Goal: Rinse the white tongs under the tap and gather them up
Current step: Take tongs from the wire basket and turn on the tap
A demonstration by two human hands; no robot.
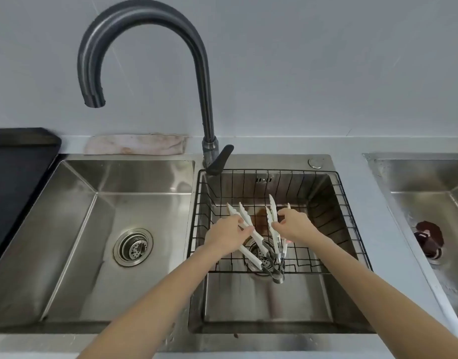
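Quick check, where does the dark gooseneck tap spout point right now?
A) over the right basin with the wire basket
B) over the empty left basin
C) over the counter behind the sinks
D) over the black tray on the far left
B: the dark grey gooseneck tap curves left and its spout opens above the empty stainless left basin, while both hands hold the white plastic tongs over the black wire basket in the right basin.

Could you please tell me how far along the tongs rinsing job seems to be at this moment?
Done: nothing that shows; no water runs from the tap, whose spout hangs over the left basin. In hand: the left hand and right hand each grip white tongs over the wire basket. Left: rinsing, if not yet done, and bundling them together.
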